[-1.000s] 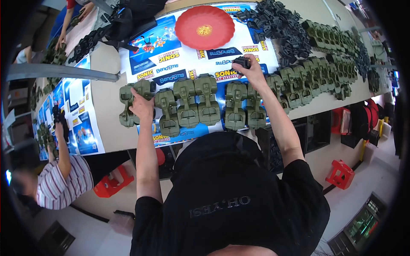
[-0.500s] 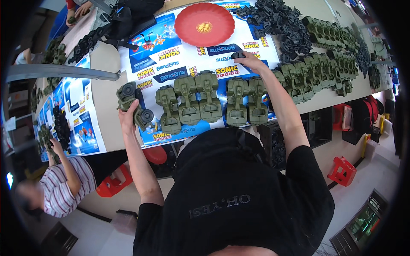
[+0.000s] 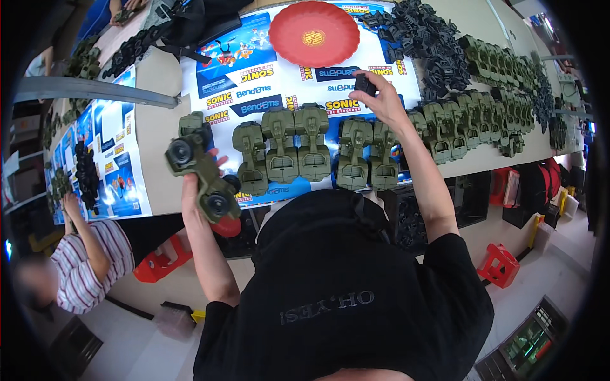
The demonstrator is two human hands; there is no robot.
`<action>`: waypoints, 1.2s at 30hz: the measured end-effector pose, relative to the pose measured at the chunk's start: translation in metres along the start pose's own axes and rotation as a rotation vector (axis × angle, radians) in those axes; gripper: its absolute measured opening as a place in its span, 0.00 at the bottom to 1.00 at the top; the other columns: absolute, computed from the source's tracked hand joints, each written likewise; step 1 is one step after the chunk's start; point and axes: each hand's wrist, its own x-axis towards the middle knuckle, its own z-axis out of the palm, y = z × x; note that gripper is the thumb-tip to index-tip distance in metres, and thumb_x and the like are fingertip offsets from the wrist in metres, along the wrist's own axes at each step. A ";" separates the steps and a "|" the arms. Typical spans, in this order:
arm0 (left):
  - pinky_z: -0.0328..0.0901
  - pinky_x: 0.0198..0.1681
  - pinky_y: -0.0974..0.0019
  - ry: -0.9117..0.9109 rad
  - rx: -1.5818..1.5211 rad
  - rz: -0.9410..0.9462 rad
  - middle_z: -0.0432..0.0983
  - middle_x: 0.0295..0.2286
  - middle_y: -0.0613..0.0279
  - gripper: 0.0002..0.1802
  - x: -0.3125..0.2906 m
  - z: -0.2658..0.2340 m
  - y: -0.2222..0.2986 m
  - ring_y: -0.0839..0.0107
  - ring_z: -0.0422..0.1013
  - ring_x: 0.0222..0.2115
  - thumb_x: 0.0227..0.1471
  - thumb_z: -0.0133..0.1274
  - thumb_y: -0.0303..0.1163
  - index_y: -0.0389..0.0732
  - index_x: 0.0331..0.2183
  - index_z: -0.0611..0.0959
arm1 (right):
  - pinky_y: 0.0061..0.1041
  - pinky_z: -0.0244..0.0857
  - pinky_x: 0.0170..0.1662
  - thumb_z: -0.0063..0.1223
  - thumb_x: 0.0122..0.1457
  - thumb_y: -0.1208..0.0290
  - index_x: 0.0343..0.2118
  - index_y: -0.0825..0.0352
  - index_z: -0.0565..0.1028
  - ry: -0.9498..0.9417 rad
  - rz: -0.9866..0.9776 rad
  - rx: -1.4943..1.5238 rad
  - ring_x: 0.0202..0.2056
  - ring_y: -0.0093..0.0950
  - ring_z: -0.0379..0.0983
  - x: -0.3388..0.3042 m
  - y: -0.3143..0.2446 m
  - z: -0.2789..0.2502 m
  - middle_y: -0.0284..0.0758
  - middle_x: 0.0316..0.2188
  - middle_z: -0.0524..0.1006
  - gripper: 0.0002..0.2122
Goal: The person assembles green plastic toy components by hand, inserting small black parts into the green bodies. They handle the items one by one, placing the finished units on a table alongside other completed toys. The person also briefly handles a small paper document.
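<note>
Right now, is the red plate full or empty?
Empty. The red plate shows only its bare red surface and a gold mark in the middle; nothing lies on it.

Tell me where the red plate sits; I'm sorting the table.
In the head view, the red plate lies at the table's far edge, just left of the black parts pile.

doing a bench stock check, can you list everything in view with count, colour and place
toy vehicle: one, olive green with black wheels, lifted off the table
toy bodies: five, olive green, in a row at the table's near edge
further toy bodies: too many to count, olive green, along the table's right side
black parts: a heap, far side, right of the tray
tray: one, red, round, far side
posters: blue and white, covering the table
stools: red, on the floor
co-worker: one, striped shirt, lower left
left hand: holds the toy vehicle
right hand: holds a small black part
</note>
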 end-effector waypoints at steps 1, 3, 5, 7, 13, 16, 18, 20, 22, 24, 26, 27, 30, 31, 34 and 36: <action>0.71 0.36 0.64 0.015 0.120 -0.013 0.64 0.47 0.48 0.46 -0.001 0.015 0.001 0.63 0.70 0.37 0.35 0.59 0.55 0.35 0.50 0.64 | 0.18 0.60 0.39 0.60 0.47 0.67 0.44 0.65 0.70 -0.039 0.001 0.095 0.34 0.19 0.64 -0.010 -0.013 0.004 0.32 0.33 0.70 0.21; 0.69 0.36 0.66 -0.111 0.158 -0.115 0.68 0.42 0.52 0.40 -0.005 0.052 0.007 0.62 0.71 0.37 0.34 0.66 0.39 0.33 0.47 0.67 | 0.23 0.60 0.45 0.49 0.55 0.57 0.48 0.68 0.66 -0.221 0.074 0.595 0.41 0.24 0.66 -0.028 -0.035 0.010 0.37 0.38 0.70 0.23; 0.69 0.35 0.66 -0.151 0.462 -0.273 0.69 0.41 0.54 0.45 -0.004 0.061 0.003 0.67 0.71 0.37 0.30 0.67 0.27 0.35 0.51 0.62 | 0.26 0.61 0.46 0.42 0.58 0.52 0.50 0.70 0.64 -0.333 0.138 1.173 0.42 0.28 0.67 -0.044 -0.049 0.023 0.40 0.40 0.70 0.25; 0.65 0.43 0.66 -0.190 0.508 -0.296 0.69 0.41 0.57 0.56 -0.004 0.094 0.003 0.70 0.68 0.41 0.26 0.69 0.24 0.37 0.55 0.53 | 0.29 0.59 0.49 0.30 0.59 0.46 0.51 0.72 0.60 -0.363 0.193 1.264 0.45 0.29 0.65 -0.057 -0.059 0.030 0.42 0.42 0.69 0.31; 0.59 0.51 0.65 -0.408 0.947 -0.144 0.66 0.46 0.58 0.61 0.004 0.129 -0.001 0.69 0.63 0.47 0.26 0.70 0.30 0.39 0.57 0.49 | 0.24 0.58 0.43 0.34 0.58 0.47 0.52 0.70 0.61 -0.353 0.204 1.284 0.46 0.27 0.64 -0.070 -0.066 0.038 0.38 0.43 0.69 0.29; 0.55 0.53 0.66 -0.364 0.882 -0.253 0.65 0.47 0.57 0.60 0.003 0.138 -0.003 0.69 0.60 0.50 0.26 0.70 0.36 0.39 0.56 0.50 | 0.24 0.58 0.44 0.44 0.56 0.51 0.51 0.70 0.62 -0.307 0.136 1.201 0.47 0.25 0.62 -0.073 -0.060 0.035 0.35 0.45 0.67 0.28; 0.55 0.52 0.65 -0.385 0.869 -0.263 0.65 0.47 0.57 0.59 0.004 0.141 -0.004 0.68 0.61 0.49 0.26 0.70 0.39 0.40 0.56 0.51 | 0.24 0.57 0.45 0.49 0.55 0.55 0.52 0.69 0.61 -0.305 0.122 1.231 0.46 0.24 0.62 -0.075 -0.055 0.034 0.36 0.46 0.66 0.27; 0.56 0.52 0.65 -0.424 0.863 -0.274 0.65 0.47 0.57 0.59 0.005 0.143 -0.004 0.68 0.61 0.49 0.26 0.70 0.39 0.40 0.56 0.52 | 0.24 0.57 0.47 0.51 0.54 0.58 0.52 0.69 0.61 -0.325 0.122 1.271 0.47 0.24 0.62 -0.077 -0.055 0.033 0.36 0.47 0.66 0.26; 0.55 0.52 0.65 -0.495 0.906 -0.254 0.64 0.47 0.58 0.58 0.007 0.142 -0.006 0.68 0.60 0.49 0.27 0.70 0.38 0.41 0.56 0.52 | 0.24 0.56 0.50 0.53 0.53 0.62 0.52 0.69 0.61 -0.373 0.130 1.317 0.48 0.25 0.62 -0.077 -0.060 0.031 0.37 0.47 0.66 0.26; 0.55 0.53 0.66 -0.550 0.876 -0.245 0.63 0.47 0.58 0.58 0.009 0.138 -0.008 0.69 0.60 0.49 0.27 0.70 0.37 0.41 0.56 0.52 | 0.25 0.54 0.52 0.53 0.53 0.64 0.52 0.70 0.61 -0.379 0.120 1.275 0.50 0.26 0.61 -0.078 -0.067 0.029 0.37 0.48 0.66 0.25; 0.54 0.53 0.66 -0.589 0.773 -0.245 0.62 0.48 0.59 0.58 0.010 0.133 -0.012 0.70 0.59 0.50 0.28 0.70 0.37 0.40 0.56 0.52 | 0.27 0.53 0.54 0.54 0.52 0.68 0.52 0.70 0.62 -0.391 0.104 1.221 0.51 0.27 0.61 -0.079 -0.068 0.028 0.38 0.49 0.65 0.25; 0.54 0.53 0.67 -0.590 0.690 -0.274 0.62 0.48 0.60 0.58 0.010 0.130 -0.014 0.71 0.58 0.50 0.28 0.70 0.38 0.39 0.56 0.52 | 0.27 0.52 0.54 0.55 0.51 0.70 0.51 0.70 0.63 -0.402 0.093 1.191 0.52 0.28 0.60 -0.079 -0.065 0.027 0.38 0.49 0.65 0.24; 0.53 0.53 0.68 -0.632 0.541 -0.318 0.60 0.49 0.60 0.57 0.013 0.121 -0.020 0.72 0.57 0.50 0.30 0.69 0.39 0.37 0.56 0.51 | 0.28 0.51 0.55 0.58 0.47 0.76 0.48 0.69 0.66 -0.348 -0.061 0.966 0.52 0.29 0.59 -0.079 -0.066 0.026 0.39 0.50 0.64 0.23; 0.53 0.53 0.68 -0.674 0.560 -0.307 0.60 0.49 0.60 0.57 0.016 0.118 -0.021 0.73 0.57 0.50 0.31 0.68 0.39 0.36 0.56 0.51 | 0.28 0.51 0.55 0.59 0.45 0.78 0.47 0.69 0.68 -0.315 -0.131 0.870 0.52 0.29 0.59 -0.079 -0.068 0.026 0.39 0.51 0.64 0.23; 0.53 0.53 0.68 -0.757 0.584 -0.278 0.60 0.49 0.60 0.56 0.020 0.116 -0.023 0.73 0.57 0.49 0.31 0.68 0.40 0.36 0.56 0.51 | 0.28 0.51 0.54 0.59 0.42 0.80 0.43 0.69 0.72 -0.328 -0.194 0.740 0.52 0.28 0.59 -0.079 -0.074 0.027 0.38 0.51 0.64 0.20; 0.54 0.53 0.68 -0.766 0.565 -0.277 0.60 0.49 0.60 0.56 0.020 0.118 -0.023 0.73 0.57 0.49 0.32 0.68 0.40 0.36 0.55 0.51 | 0.28 0.53 0.53 0.59 0.42 0.80 0.39 0.68 0.75 -0.417 -0.238 0.599 0.52 0.29 0.59 -0.077 -0.075 0.022 0.37 0.51 0.64 0.17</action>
